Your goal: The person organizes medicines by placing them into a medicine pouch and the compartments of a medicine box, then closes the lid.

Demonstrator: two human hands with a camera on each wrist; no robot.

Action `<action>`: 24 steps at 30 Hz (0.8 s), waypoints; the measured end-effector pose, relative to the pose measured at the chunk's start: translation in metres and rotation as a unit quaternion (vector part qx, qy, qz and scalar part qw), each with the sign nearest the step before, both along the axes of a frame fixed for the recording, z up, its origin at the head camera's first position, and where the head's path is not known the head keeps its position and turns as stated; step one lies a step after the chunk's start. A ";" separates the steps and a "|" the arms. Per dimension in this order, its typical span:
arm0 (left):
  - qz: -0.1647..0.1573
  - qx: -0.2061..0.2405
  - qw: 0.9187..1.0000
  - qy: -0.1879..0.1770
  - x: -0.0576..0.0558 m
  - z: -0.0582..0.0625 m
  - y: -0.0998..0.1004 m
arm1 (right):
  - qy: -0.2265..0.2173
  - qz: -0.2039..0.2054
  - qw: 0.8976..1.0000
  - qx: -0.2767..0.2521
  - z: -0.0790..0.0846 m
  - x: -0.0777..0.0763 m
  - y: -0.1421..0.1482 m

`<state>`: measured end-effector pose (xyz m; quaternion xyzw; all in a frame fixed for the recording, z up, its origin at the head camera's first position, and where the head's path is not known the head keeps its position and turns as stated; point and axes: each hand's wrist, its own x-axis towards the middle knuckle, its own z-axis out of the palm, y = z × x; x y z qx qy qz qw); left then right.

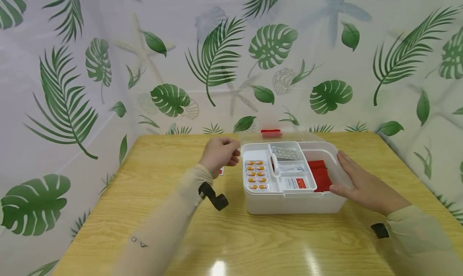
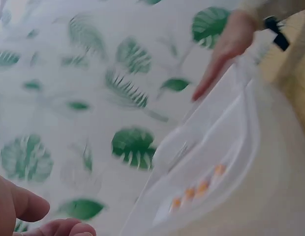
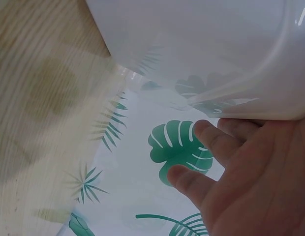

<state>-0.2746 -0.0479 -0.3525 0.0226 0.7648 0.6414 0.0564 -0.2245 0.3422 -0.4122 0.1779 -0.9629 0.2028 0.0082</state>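
A white plastic medicine box [image 1: 296, 204] sits on the table with its lid up. Inside its left part is a white tray with a handle [image 1: 275, 163], holding a blister pack of orange-and-white capsules [image 1: 256, 175], a silver blister pack [image 1: 285, 153] and small packets [image 1: 296, 183]. My left hand [image 1: 220, 152] hovers just left of the box, fingers loosely bent. In the left wrist view its thumb and fingertips stand apart with nothing between them. Along the box's right side lies my right hand [image 1: 365, 184], fingers extended and thumb at the front corner.
Behind the box stands the clear lid [image 1: 300, 137] with a red latch [image 1: 271, 133]. Red items [image 1: 319, 176] fill part of the box's right section. A small white-and-red piece [image 1: 222, 171] shows beneath my left hand. Leaf-patterned sheeting [image 1: 217, 67] surrounds the wooden table [image 1: 162, 155].
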 end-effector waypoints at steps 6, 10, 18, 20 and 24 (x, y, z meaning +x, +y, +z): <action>0.042 0.018 0.996 -0.082 -0.031 -0.020 -0.053 | -0.002 0.007 1.000 0.002 0.002 0.001 0.003; 0.061 -0.020 0.991 -0.116 -0.042 -0.032 -0.069 | -0.001 0.007 1.000 -0.001 0.001 0.000 0.003; 0.066 -0.114 0.981 -0.145 -0.066 -0.064 -0.073 | 0.001 0.010 1.000 -0.002 0.002 0.002 0.003; 0.069 -0.130 0.977 -0.153 -0.073 -0.071 -0.074 | 0.002 0.013 1.000 -0.003 0.002 0.002 0.003; 0.066 -0.178 0.969 -0.158 -0.084 -0.080 -0.078 | 0.007 0.017 1.000 -0.002 0.002 0.002 0.003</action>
